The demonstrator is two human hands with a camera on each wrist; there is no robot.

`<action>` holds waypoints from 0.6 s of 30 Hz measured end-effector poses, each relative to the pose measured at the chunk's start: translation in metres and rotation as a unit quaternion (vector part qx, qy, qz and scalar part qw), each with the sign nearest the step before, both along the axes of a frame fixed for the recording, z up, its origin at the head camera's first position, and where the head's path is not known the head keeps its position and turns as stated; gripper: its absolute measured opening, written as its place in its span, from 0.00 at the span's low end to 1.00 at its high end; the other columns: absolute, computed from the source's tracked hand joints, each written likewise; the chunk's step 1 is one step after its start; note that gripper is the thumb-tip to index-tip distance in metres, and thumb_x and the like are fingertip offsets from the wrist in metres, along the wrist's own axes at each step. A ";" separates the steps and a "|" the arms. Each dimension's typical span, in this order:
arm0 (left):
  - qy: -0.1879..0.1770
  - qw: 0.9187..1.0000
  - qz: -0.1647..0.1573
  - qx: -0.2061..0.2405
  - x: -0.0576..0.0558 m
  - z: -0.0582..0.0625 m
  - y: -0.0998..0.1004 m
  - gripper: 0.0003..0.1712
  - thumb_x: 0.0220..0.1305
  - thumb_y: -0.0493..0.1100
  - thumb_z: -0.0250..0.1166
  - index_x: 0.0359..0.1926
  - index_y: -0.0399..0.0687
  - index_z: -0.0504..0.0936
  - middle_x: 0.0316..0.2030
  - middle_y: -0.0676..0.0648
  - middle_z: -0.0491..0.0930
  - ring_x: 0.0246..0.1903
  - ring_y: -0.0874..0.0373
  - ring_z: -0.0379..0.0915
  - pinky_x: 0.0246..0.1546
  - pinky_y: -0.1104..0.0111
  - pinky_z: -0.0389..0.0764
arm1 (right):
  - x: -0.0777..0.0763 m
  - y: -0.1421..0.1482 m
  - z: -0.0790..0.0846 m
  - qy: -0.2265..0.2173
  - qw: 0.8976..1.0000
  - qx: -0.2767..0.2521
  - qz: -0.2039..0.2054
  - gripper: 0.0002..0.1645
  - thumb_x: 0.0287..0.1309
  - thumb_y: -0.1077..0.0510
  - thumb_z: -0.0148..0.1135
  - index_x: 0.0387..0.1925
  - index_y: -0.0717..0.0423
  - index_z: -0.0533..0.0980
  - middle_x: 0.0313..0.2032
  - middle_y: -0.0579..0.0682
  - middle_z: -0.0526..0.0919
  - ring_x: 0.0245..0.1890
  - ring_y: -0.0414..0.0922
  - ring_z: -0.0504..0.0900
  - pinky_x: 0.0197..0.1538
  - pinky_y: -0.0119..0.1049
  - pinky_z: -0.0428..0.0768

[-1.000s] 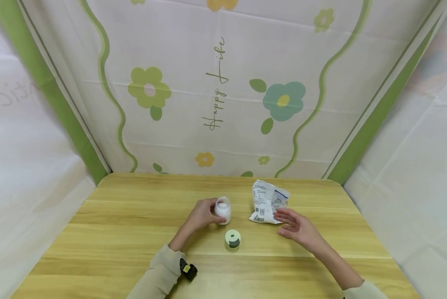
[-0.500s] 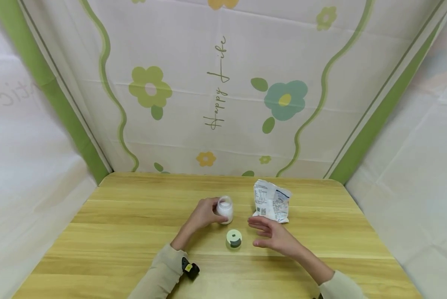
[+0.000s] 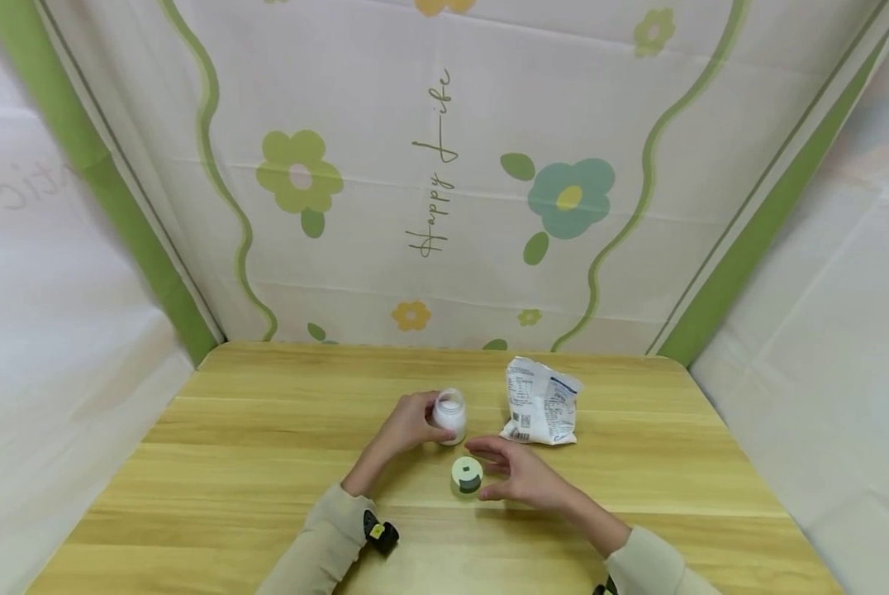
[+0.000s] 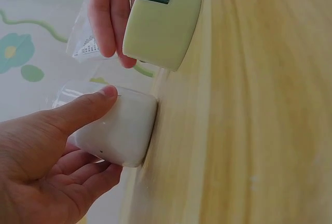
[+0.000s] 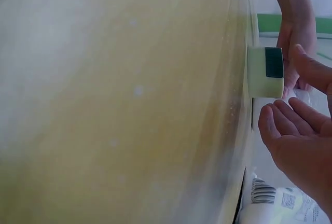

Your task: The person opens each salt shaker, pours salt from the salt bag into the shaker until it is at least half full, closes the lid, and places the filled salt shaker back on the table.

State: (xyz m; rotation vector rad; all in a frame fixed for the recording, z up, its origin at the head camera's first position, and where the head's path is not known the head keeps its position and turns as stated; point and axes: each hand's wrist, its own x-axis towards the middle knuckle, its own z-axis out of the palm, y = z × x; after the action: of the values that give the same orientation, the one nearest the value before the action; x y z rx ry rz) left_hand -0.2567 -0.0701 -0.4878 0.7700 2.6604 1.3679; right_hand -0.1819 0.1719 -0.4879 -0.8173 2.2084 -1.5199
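A small clear jar (image 3: pixel 449 417) with white contents and an uncovered mouth stands upright on the table. My left hand (image 3: pixel 409 423) grips it from the left, thumb on the near side and fingers curled behind, as the left wrist view (image 4: pixel 116 125) also shows. Just in front of the jar sits a pale green, short round piece, like a lid (image 3: pixel 466 475), with a dark green patch on it. At its right side is my right hand (image 3: pixel 522 471), thumb and fingers spread apart. Whether the fingertips touch the piece I cannot tell.
A crumpled white printed packet (image 3: pixel 541 402) lies at the back right, beyond my right hand. The wooden table (image 3: pixel 266 463) ends at a patterned cloth wall (image 3: pixel 370 273). White cloth hangs on both sides.
My right hand has moved left from beside the packet to the pale green piece. The left hand stays on the jar. Jar, packet and green piece have not visibly moved.
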 end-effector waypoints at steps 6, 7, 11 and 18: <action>-0.001 1.000 0.001 -0.001 -0.001 -0.001 -0.001 0.33 0.49 0.43 0.80 0.57 0.40 0.81 0.48 0.42 0.85 0.48 0.52 0.82 0.53 0.57 0.81 | -0.001 -0.009 0.001 0.020 0.999 0.031 -0.010 0.44 0.48 0.66 0.76 0.66 0.69 0.67 0.65 0.66 0.72 0.67 0.61 0.71 0.65 0.44 0.75; 0.000 1.000 0.000 -0.001 -0.001 -0.001 -0.001 0.33 0.49 0.43 0.80 0.57 0.40 0.81 0.49 0.42 0.85 0.48 0.52 0.82 0.53 0.57 0.81 | -0.002 -0.011 0.001 0.027 0.999 0.040 -0.013 0.43 0.47 0.66 0.76 0.65 0.68 0.68 0.64 0.65 0.73 0.66 0.60 0.73 0.65 0.44 0.75; 0.004 1.000 -0.002 -0.002 -0.002 -0.002 0.000 0.33 0.50 0.43 0.80 0.57 0.40 0.81 0.49 0.42 0.85 0.48 0.52 0.82 0.53 0.57 0.81 | -0.003 -0.015 0.001 0.053 0.995 0.079 -0.026 0.42 0.44 0.65 0.78 0.63 0.66 0.72 0.61 0.60 0.77 0.64 0.57 0.76 0.64 0.43 0.76; 0.001 1.000 -0.004 0.000 -0.002 -0.002 0.000 0.32 0.50 0.43 0.79 0.57 0.41 0.81 0.49 0.43 0.85 0.48 0.52 0.82 0.53 0.57 0.81 | -0.005 -0.016 0.002 0.053 0.991 0.114 -0.047 0.33 0.44 0.61 0.79 0.56 0.56 0.78 0.55 0.51 0.82 0.59 0.51 0.80 0.59 0.36 0.80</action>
State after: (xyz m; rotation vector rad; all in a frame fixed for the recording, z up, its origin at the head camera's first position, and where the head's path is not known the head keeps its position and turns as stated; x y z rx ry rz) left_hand -0.2590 -0.0702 -0.4898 0.7811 2.6558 1.3669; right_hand -0.1872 0.1557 -0.4857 -0.7471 2.4733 -1.2589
